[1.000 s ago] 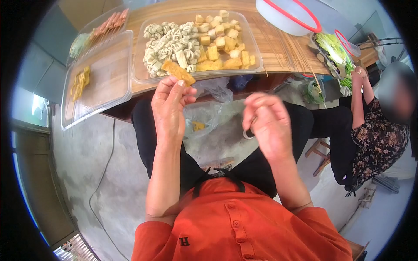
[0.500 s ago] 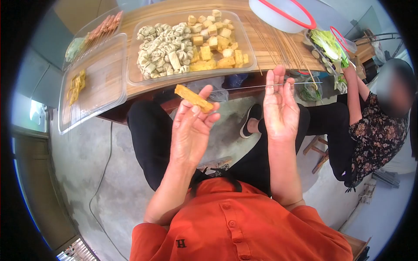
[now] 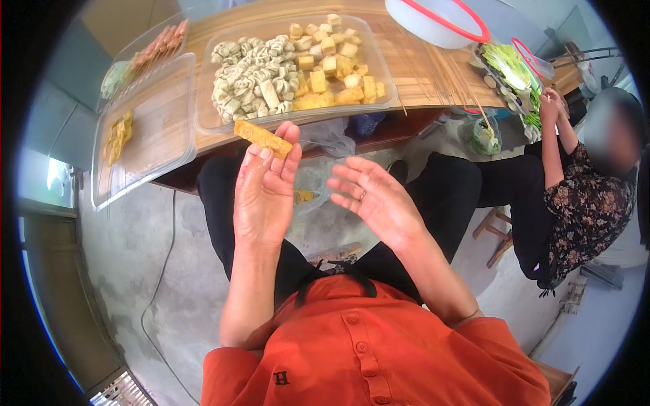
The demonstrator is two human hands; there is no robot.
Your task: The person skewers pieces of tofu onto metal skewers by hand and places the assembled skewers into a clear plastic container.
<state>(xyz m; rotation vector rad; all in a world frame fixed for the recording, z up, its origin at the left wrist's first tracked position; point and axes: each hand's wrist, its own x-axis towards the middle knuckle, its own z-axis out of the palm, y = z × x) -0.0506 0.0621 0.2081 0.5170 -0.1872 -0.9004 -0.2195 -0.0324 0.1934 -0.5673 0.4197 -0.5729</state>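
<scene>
My left hand (image 3: 263, 186) pinches a golden-brown strip of fried tofu (image 3: 263, 139) between thumb and fingers, in front of the table edge. To its right, my right hand (image 3: 376, 196) is raised with the fingers apart and nothing visible in them. A thin faint line seems to run right from the tofu, too fine to make out. Beyond the hands, a clear plastic tray (image 3: 298, 118) holds knotted tofu skin (image 3: 250, 81) and fried tofu cubes (image 3: 330, 64). Filled skewers of yellow pieces (image 3: 120, 137) lie in another clear tray (image 3: 183, 108) on the left.
Bamboo skewers (image 3: 450, 74) lie loose on the wooden table (image 3: 399, 88). A red-rimmed tub (image 3: 433, 27) stands behind them. At right a co-worker (image 3: 586, 196) handles greens near the lettuce (image 3: 506, 68). Sausage skewers (image 3: 162, 44) are at far left. A cable (image 3: 152, 298) crosses the floor.
My left hand has moved left with the fried tofu. My right hand has come inward and down, and the thin skewer by its fingers no longer shows there. The co-worker's hands have come together.
</scene>
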